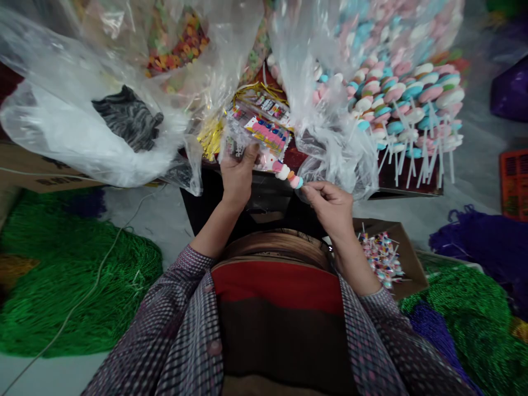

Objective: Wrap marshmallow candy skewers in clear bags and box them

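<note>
A short skewer of pink, white, orange and blue marshmallow-like pieces (289, 176) is stretched between my hands, just in front of the table edge. My right hand (332, 208) pinches it at the blue end; the stick itself is hidden by the fingers. At the other end, the skewer's tip meets a small clear printed bag (269, 161), and my left hand (238, 176) is closed on that bag, thumb on top. I cannot tell how far the tip is inside. Beyond the left hand lie flat printed packets (270, 133) and gold twist ties (212, 137).
Many similar skewers (406, 110) are heaped at the table's right, sticks overhanging the edge. Large clear bags (177, 49) of ring-shaped pieces stand behind. A cardboard box (412, 269) of wrapped skewers sits below my right forearm. Green strand piles (82, 264) cover the floor.
</note>
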`<state>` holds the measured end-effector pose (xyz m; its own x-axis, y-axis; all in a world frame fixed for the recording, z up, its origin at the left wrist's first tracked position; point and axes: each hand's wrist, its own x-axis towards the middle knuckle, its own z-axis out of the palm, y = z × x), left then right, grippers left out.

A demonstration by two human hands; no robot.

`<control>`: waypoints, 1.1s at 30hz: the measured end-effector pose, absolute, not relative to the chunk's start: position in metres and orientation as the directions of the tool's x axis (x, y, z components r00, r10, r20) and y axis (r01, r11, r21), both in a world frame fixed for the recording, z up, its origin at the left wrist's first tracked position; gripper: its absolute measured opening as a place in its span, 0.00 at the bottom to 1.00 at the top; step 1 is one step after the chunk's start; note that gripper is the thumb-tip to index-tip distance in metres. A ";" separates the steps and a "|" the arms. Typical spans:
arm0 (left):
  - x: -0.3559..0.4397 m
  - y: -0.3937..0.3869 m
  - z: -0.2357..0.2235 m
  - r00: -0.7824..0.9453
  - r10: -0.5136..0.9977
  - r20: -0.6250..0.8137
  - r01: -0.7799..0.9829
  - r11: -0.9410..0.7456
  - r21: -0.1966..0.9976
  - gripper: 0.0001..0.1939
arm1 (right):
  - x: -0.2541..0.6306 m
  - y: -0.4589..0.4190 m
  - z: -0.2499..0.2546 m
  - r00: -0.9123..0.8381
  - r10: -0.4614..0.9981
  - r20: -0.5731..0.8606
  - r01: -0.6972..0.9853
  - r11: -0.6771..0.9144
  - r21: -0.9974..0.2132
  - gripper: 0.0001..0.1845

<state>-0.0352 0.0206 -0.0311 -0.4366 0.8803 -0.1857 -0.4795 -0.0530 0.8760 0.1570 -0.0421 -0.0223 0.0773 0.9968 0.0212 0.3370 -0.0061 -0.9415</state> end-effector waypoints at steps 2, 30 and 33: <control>-0.034 0.017 -0.024 -0.435 0.885 -0.162 -0.474 -0.072 0.877 0.07 | 0.157 -0.041 -0.023 0.090 0.996 0.028 0.333 -0.003 -0.943 0.10; -0.025 0.010 -0.017 0.021 0.992 -0.124 -0.590 0.112 0.799 0.06 | 0.148 -0.040 -0.023 -0.073 0.965 -0.250 0.009 -0.250 -0.968 0.30; -0.027 0.011 -0.015 -0.004 0.989 -0.145 -0.610 0.113 0.784 0.07 | 0.148 -0.039 -0.023 -0.045 0.977 -0.211 0.000 -0.211 -0.978 0.29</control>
